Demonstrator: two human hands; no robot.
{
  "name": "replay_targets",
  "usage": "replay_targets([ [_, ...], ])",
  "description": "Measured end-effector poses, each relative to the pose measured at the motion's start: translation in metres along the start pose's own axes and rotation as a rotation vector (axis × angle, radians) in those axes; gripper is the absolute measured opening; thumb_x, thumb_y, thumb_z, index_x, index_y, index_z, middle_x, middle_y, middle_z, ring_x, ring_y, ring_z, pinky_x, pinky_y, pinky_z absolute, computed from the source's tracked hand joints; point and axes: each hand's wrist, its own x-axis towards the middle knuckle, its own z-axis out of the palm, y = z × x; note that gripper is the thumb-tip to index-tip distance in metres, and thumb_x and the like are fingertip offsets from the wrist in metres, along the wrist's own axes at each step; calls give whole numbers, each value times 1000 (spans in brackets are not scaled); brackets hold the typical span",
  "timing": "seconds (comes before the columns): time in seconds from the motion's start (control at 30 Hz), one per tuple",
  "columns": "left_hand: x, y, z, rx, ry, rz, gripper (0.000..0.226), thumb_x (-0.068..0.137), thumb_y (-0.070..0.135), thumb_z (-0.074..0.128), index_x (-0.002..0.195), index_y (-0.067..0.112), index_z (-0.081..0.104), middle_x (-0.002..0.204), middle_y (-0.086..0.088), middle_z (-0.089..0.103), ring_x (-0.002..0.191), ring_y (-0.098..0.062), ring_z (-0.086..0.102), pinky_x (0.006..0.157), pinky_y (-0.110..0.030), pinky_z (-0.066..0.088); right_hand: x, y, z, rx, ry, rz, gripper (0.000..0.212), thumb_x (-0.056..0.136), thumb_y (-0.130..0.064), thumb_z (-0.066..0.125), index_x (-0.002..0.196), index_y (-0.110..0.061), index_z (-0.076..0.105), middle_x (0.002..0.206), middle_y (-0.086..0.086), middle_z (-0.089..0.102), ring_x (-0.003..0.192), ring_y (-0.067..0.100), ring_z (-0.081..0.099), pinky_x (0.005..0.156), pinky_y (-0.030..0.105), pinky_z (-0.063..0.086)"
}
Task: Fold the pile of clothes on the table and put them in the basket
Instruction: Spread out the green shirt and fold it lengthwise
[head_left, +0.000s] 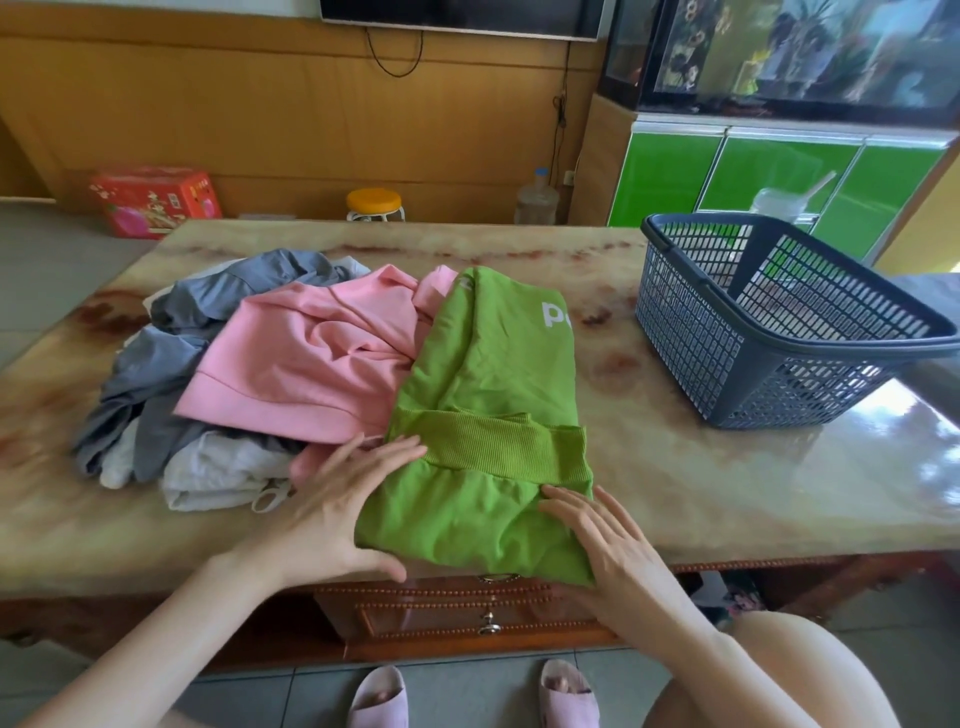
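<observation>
Your two hands are both down on the green sweatshirt (483, 374). Your left hand (343, 509) lies on its left edge, fingers straight and spread, tips reaching the ribbed band, thumb stretched along the near edge. Your right hand (608, 545) rests flat on the near right corner, fingers apart and relaxed, gripping nothing. So that's two open palms on one garment!

The sweatshirt is folded into a long strip running away from you, with the ribbed hem folded across its middle and white lettering showing at the far end. Its near edge hangs just over the edge of the table (727, 493).

To its left sits the unfolded pile, touching the green one. I count one pink top (311, 364) on top, one blue-grey garment (156, 364) under and behind it, and one pale grey piece (218, 473) at the near side. Whether more lies beneath, I cannot tell.

One dark blue basket (696, 353) stands on the far right of the table, well apart from the sweatshirt.

Below you there is one drawer (467, 613) in the table front and two pink slippers (376, 696) on the floor. Beyond the table are one red box (156, 200), one yellow-topped stool (375, 204) and one water bottle (537, 200).
</observation>
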Motion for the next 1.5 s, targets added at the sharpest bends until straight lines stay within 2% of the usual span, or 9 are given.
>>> replay_targets([
  [0.3, 8, -13, 9, -52, 151, -72, 26, 79, 47, 54, 104, 39, 56, 126, 28, 53, 126, -18, 46, 112, -48, 22, 3, 5, -12, 235, 178, 137, 51, 70, -23, 53, 120, -20, 63, 118, -13, 62, 126, -18, 32, 115, 23, 18],
  [0.43, 12, 11, -10, -103, 362, -95, 65, 88, 66, 32, 100, 15, 70, 103, 1, 69, 113, -23, 57, 92, -25, 45, 4, -6, -39, 333, 234, 337, 39, 76, -9, 65, 113, -21, 66, 106, -32, 49, 133, -1, 24, 102, 24, 32],
  [0.6, 10, 42, -47, -316, 368, -211, 66, 78, 77, 40, 97, 23, 71, 74, 18, 69, 71, 3, 63, 65, -4, 42, -3, -28, -78, 694, 158, 421, 39, 63, -79, 56, 86, -50, 69, 101, -30, 63, 110, -15, 50, 86, 7, 42],
  [0.77, 33, 30, -29, -392, 136, -501, 64, 69, 86, 37, 98, 38, 68, 85, 17, 71, 89, -7, 66, 87, -38, 50, 22, -20, -57, 780, 133, 664, 27, 85, -40, 61, 89, -14, 71, 83, 0, 74, 83, 14, 69, 79, 44, 55],
  [0.97, 60, 31, -22, -400, 156, -666, 55, 72, 71, 44, 91, 24, 66, 89, 7, 68, 90, -14, 62, 77, -29, 46, 33, -8, -26, 704, 206, 837, 40, 88, -45, 58, 71, -9, 63, 66, 5, 67, 66, 23, 63, 60, 36, 47],
  [1.1, 45, 41, -31, -707, 223, -646, 65, 60, 87, 50, 111, 47, 53, 115, 22, 56, 114, -7, 51, 95, -26, 39, 34, -5, -21, 677, 210, 865, 43, 87, -46, 58, 66, -9, 59, 61, 3, 62, 60, 21, 57, 57, 31, 41],
  [1.27, 32, 55, -11, -581, 232, -574, 70, 77, 56, 54, 140, 36, 32, 137, 13, 41, 124, 0, 36, 94, -8, 26, 30, -12, -17, 718, 285, 890, 35, 92, -41, 53, 68, -16, 56, 66, 2, 62, 70, 26, 58, 67, 37, 45],
  [1.37, 43, 56, -2, -439, 274, -505, 58, 81, 49, 51, 134, 27, 43, 130, 6, 56, 116, -2, 48, 80, 5, 29, 22, -25, -16, 877, 447, 918, 28, 95, -42, 46, 100, -17, 58, 97, 4, 65, 97, 23, 60, 88, 40, 47],
  [1.5, 55, 52, 2, -409, 257, -560, 50, 87, 44, 53, 133, 29, 43, 130, 5, 57, 119, -11, 52, 86, -15, 37, -1, -51, -21, 1104, 508, 831, 55, 80, -43, 68, 125, -31, 39, 115, -12, 58, 101, 0, 62, 86, 27, 54],
])
